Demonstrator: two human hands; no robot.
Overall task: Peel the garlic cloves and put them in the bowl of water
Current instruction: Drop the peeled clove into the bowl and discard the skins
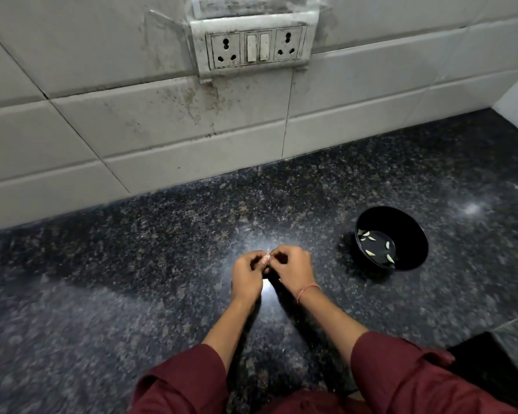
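black bowl [407, 234]; pale cloves [371, 238]; dark speckled granite counter [132, 279]; maroon sleeves [401, 375]; stained white tiles [132, 130].

Left hand [247, 277] and right hand [293, 268] side by side, fingertips pinched together and meeting, fingers curled, forearms stretched forward, maroon sleeves pushed up, thread on right wrist

Hidden clove, cropped edges

The garlic clove [268, 259] shows only as a pale sliver where the left grip [247, 277] and right grip [295, 271] meet; fingers cover the rest, and its skin cannot be judged. Right of the grips, the cloves in the bowl [413, 234] are too small to count surely. Both sleeves [401, 375] run off the bottom edge.
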